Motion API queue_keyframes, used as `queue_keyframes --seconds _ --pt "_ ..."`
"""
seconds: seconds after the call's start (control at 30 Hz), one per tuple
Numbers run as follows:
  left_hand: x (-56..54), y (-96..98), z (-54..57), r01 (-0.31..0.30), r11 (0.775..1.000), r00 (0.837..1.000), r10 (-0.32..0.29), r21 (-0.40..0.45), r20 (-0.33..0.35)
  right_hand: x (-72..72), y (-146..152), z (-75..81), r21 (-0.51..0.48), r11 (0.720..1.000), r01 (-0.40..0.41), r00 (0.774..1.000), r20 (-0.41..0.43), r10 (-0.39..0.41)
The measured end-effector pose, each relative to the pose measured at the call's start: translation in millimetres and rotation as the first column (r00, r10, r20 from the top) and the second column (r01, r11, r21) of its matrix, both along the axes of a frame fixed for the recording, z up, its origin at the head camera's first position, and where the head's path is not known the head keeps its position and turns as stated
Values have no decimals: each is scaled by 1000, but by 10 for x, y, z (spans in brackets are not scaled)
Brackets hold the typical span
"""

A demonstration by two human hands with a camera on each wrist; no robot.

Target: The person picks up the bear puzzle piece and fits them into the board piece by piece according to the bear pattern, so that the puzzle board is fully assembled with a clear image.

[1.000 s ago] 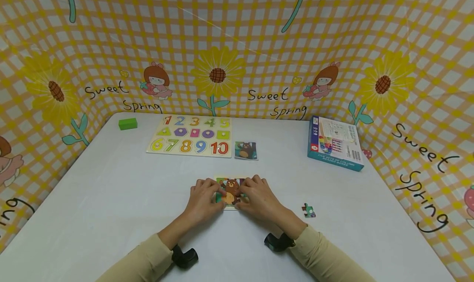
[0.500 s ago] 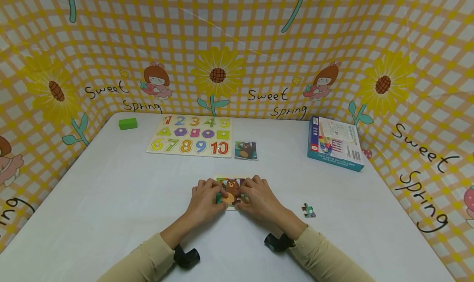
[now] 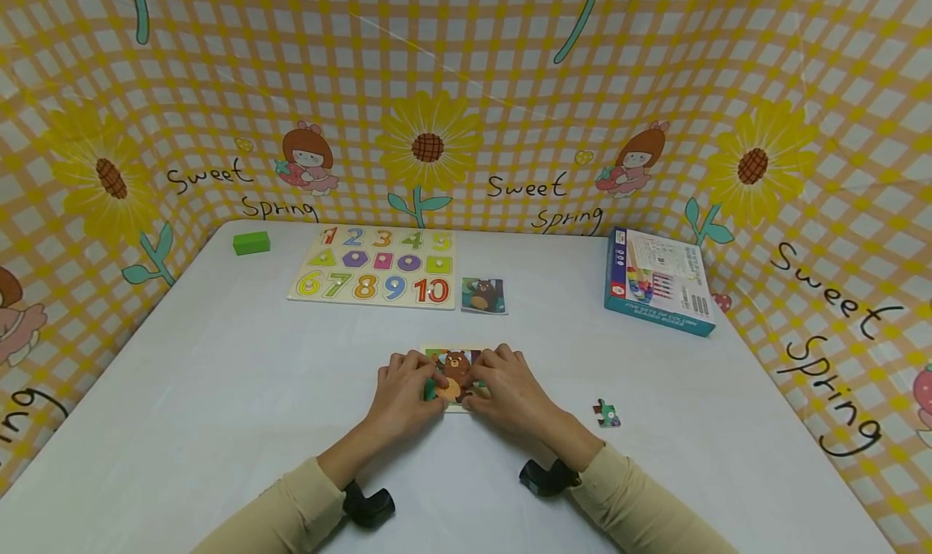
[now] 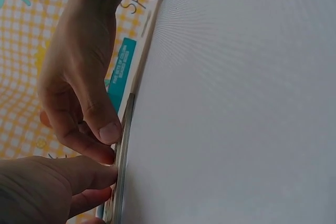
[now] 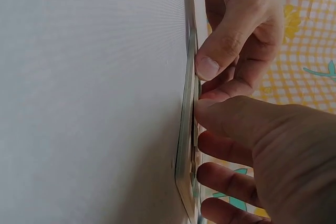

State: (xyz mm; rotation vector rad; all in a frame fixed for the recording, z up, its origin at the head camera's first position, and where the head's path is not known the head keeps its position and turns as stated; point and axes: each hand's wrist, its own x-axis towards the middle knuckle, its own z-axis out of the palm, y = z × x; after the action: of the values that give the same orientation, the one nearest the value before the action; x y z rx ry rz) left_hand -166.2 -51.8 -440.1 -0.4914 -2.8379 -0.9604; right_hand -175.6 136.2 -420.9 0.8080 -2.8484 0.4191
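Observation:
In the head view a jigsaw puzzle with a brown bear lies flat in a pale frame board at the middle of the table. My left hand rests on its left part, fingertips on the pieces and thumb near the front edge. From the other side my right hand touches the right part, fingers bent and spread. Both wrist views show the fingertips pressing on the thin board, with no piece lifted. The hands hide both sides of the picture. A loose green jigsaw piece lies to the right.
Behind the puzzle are a number-and-shape board and a small bear picture card. A green block sits at the back left, a flat toy box at the back right. A checked cloth rises behind the white table.
My left hand has shifted slightly to the right over the puzzle. The right hand stays almost in place, and the loose piece has not moved.

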Motion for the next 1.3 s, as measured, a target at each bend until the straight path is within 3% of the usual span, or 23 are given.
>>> queue_keyframes --seconds 0.77,1.03,1.3 --pt "-7 14 -11 -4 1000 1000 4 3 23 27 45 15 10 1000 20 1000 19 -20" --pt "-8 10 -18 8 1000 1000 -9 23 15 53 287 83 -12 998 64 998 14 -63" --pt "-5 14 -11 5 1000 1000 -6 27 19 146 713 119 -56 990 131 990 54 -129"
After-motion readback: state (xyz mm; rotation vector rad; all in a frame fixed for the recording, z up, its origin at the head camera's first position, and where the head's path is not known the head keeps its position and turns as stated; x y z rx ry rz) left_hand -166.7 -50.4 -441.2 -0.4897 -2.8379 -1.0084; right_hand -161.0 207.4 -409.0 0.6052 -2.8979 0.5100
